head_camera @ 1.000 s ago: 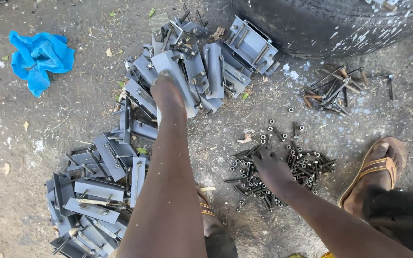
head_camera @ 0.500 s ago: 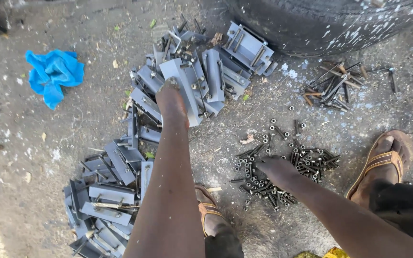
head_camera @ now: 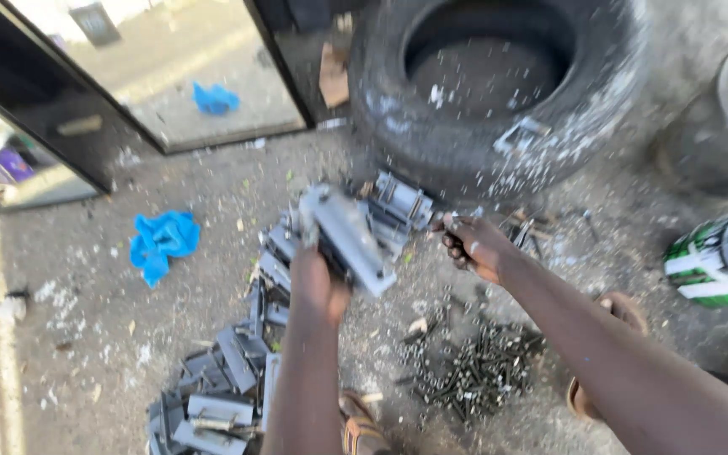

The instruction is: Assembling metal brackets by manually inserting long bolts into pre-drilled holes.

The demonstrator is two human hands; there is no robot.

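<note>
Over on the left a blue rag (head_camera: 160, 243) lies apart from the work. The left hand (head_camera: 318, 282) is wrapped tight around a grey metal bracket (head_camera: 349, 238), lifted clear of the bracket pile (head_camera: 221, 392), probably to free its face. The right hand (head_camera: 475, 247) is closed, pinching a bolt (head_camera: 446, 222) above the bolt heap (head_camera: 473, 375), close by the bracket.
</note>
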